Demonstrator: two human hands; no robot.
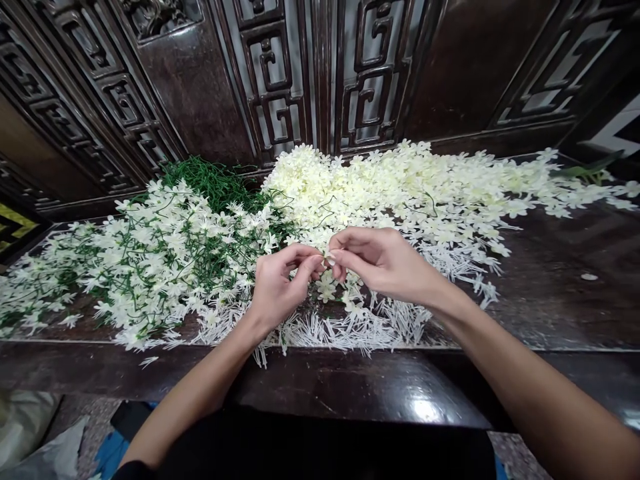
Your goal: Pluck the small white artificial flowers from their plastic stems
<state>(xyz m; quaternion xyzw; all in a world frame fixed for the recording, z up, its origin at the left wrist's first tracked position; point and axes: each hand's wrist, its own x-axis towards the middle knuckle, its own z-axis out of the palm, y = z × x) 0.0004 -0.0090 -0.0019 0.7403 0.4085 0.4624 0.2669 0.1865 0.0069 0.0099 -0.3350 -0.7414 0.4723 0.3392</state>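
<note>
My left hand and my right hand meet fingertip to fingertip above the dark wooden bench. Between their pinched fingers is a small white artificial flower, mostly hidden by the fingertips. Just below the hands lie loose white flower heads and a strip of thin white plastic stamens. A big heap of cream petals spreads behind the right hand. To the left lies a pile of flowers on green wire stems.
A carved dark wooden panel rises behind the bench. A bundle of bare green stems sits at the back. A single petal lies at the right. Plastic bags lie on the floor at lower left.
</note>
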